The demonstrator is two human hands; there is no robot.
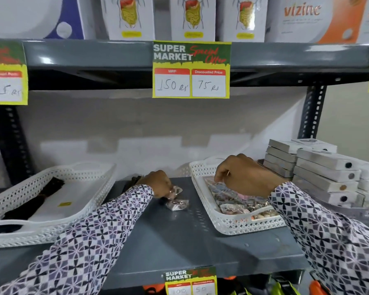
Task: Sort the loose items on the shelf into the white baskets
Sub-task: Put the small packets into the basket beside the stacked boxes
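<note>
Two white perforated baskets stand on the grey shelf (pixel 179 235). The left basket (pixel 98 188) holds dark hair pieces (pixel 41 196) and a white card. The right basket (pixel 228 224) is filled with small clear packets of jewellery (pixel 232 199). Between them lie loose clear packets (pixel 177 204). My left hand (pixel 160 184) rests on the shelf with its fingers closed on one such packet (pixel 177 190). My right hand (pixel 245 175) hovers over the right basket's far end, fingers curled down, with nothing visibly in them. A dark item (pixel 133 180) lies behind my left wrist.
Stacks of grey-white flat boxes (pixel 326 173) fill the shelf's right end, touching the right basket. An upper shelf (pixel 115 58) with white cartons and a hanging price tag (pixel 191 69) overhangs the work area. Dark slotted uprights (pixel 312 111) stand at both sides.
</note>
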